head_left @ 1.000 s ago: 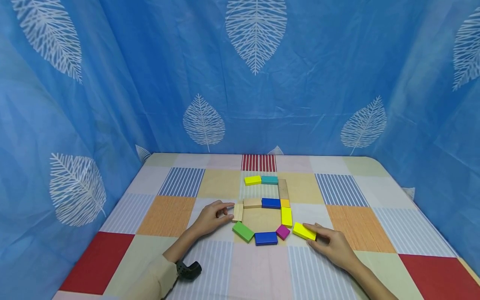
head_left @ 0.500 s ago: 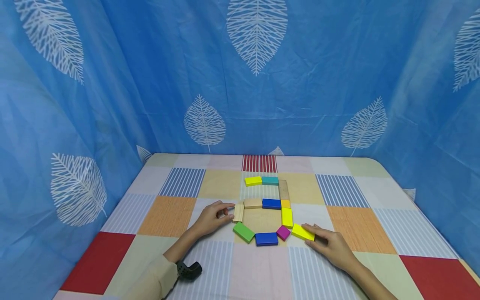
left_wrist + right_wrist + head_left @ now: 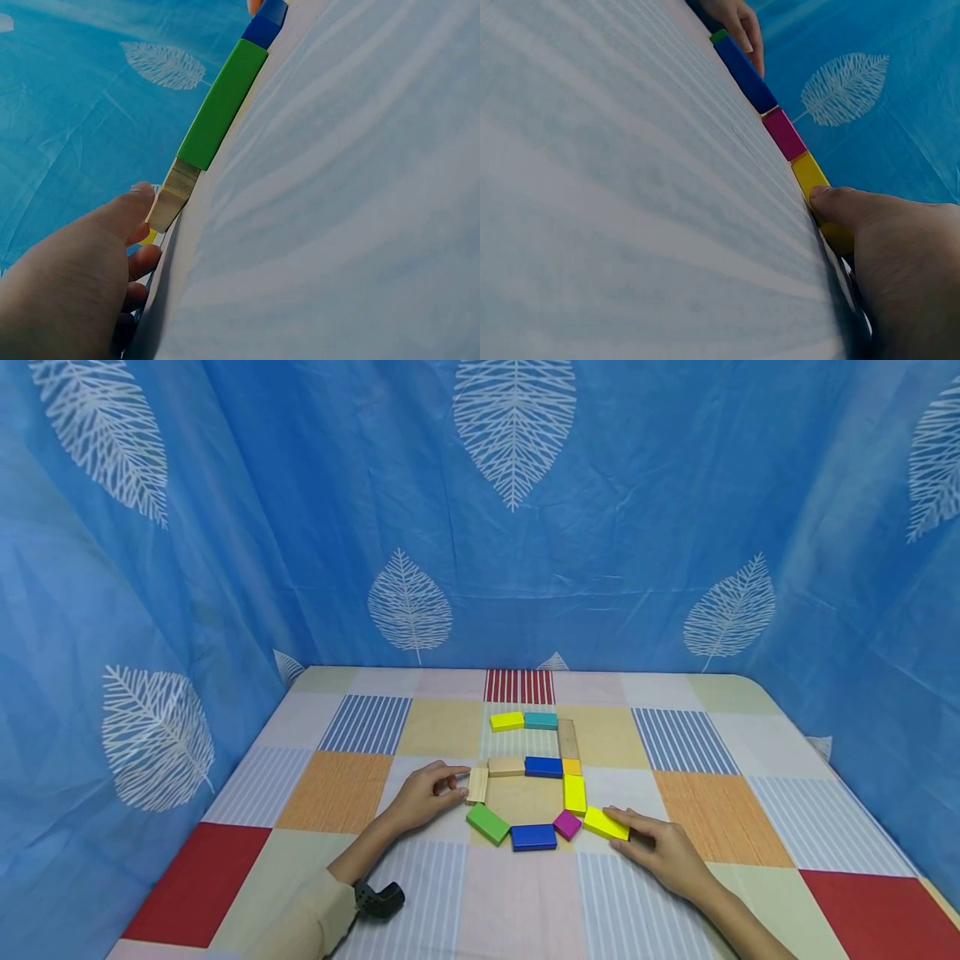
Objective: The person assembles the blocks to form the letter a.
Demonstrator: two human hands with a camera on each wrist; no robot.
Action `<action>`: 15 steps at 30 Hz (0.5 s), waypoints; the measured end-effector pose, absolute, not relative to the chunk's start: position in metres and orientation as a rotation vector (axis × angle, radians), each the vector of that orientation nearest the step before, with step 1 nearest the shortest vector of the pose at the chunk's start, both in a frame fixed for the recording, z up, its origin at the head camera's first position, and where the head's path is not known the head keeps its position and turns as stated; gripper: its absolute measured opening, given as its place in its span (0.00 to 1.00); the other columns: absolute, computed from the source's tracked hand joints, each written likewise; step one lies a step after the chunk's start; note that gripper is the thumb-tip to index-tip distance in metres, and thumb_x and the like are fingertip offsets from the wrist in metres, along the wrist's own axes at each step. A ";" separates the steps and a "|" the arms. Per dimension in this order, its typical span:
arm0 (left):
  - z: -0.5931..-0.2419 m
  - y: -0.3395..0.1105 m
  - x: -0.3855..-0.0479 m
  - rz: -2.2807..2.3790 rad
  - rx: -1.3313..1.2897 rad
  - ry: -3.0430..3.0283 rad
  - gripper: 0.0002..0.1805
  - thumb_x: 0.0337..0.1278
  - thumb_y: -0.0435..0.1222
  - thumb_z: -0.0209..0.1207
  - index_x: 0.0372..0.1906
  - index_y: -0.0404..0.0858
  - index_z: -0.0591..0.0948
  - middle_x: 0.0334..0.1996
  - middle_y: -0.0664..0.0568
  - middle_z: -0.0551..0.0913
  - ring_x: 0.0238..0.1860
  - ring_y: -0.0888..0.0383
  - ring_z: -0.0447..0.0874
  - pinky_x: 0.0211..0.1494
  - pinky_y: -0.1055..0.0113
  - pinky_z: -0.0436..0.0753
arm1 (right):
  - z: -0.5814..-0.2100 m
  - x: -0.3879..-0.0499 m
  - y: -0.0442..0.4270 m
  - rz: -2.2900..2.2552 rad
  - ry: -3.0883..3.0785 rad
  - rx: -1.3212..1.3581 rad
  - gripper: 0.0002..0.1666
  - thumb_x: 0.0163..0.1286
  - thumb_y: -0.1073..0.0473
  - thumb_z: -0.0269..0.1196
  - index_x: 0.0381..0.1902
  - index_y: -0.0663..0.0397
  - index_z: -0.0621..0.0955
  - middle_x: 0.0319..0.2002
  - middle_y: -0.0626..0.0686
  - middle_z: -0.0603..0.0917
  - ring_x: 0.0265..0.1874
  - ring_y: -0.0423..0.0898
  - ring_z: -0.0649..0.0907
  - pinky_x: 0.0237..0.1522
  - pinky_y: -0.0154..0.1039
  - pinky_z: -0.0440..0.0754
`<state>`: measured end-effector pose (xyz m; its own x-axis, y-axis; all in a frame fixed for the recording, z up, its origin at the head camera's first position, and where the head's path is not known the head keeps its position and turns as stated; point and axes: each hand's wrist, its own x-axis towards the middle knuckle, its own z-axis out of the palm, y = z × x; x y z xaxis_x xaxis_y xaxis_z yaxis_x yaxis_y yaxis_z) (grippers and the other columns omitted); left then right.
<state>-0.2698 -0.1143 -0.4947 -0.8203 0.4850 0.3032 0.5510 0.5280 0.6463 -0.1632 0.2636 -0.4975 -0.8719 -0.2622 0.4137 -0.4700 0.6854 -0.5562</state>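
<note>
My right hand (image 3: pixel 663 850) pinches a yellow block (image 3: pixel 604 823) lying flat on the table, thumb on its near side. The block's left end is up against the corner between a magenta block (image 3: pixel 567 825) and an upright-running yellow block. In the right wrist view my thumb presses the yellow block (image 3: pixel 810 172). My left hand (image 3: pixel 424 795) holds a plain wooden block (image 3: pixel 477 785) at its left side between thumb and fingers; the left wrist view shows the thumb against this wooden block (image 3: pixel 174 196). A green block (image 3: pixel 487 823) adjoins it, then a blue block (image 3: pixel 533 837).
Behind lie another wooden block (image 3: pixel 506 766), a second blue block (image 3: pixel 543 767), and a small orange block (image 3: pixel 572 767). Farther back are a long wooden block (image 3: pixel 567 739), a teal block (image 3: pixel 541 721) and a yellow one. A patchwork cloth (image 3: pixel 517 902) covers the table; blue curtains (image 3: pixel 615 568) surround it.
My right hand has slid the yellow block slightly left, closing the gap to the magenta block. The left hand stays at the wooden block.
</note>
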 end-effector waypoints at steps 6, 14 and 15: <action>-0.495 -0.114 -0.270 -1.184 -0.899 -2.677 0.20 0.55 0.43 0.62 0.52 0.40 0.80 0.26 0.64 0.72 0.23 0.67 0.65 0.25 0.72 0.70 | -0.497 -0.164 0.264 0.980 -2.607 0.582 0.25 0.53 0.58 0.70 0.51 0.54 0.81 0.49 0.47 0.81 0.49 0.54 0.79 0.50 0.16 0.63; -0.494 -0.113 -0.271 -1.215 -0.877 -2.669 0.18 0.57 0.41 0.61 0.52 0.40 0.80 0.26 0.63 0.74 0.24 0.66 0.67 0.26 0.72 0.71 | -0.497 -0.165 0.267 1.014 -2.588 0.579 0.28 0.54 0.58 0.70 0.54 0.53 0.79 0.50 0.48 0.81 0.50 0.56 0.78 0.51 0.17 0.63; -0.492 -0.112 -0.271 -1.241 -0.863 -2.670 0.18 0.57 0.41 0.60 0.52 0.39 0.80 0.27 0.62 0.74 0.24 0.66 0.67 0.26 0.72 0.72 | -0.497 -0.166 0.268 1.027 -2.580 0.575 0.27 0.54 0.58 0.69 0.54 0.53 0.79 0.50 0.49 0.81 0.50 0.56 0.78 0.52 0.17 0.63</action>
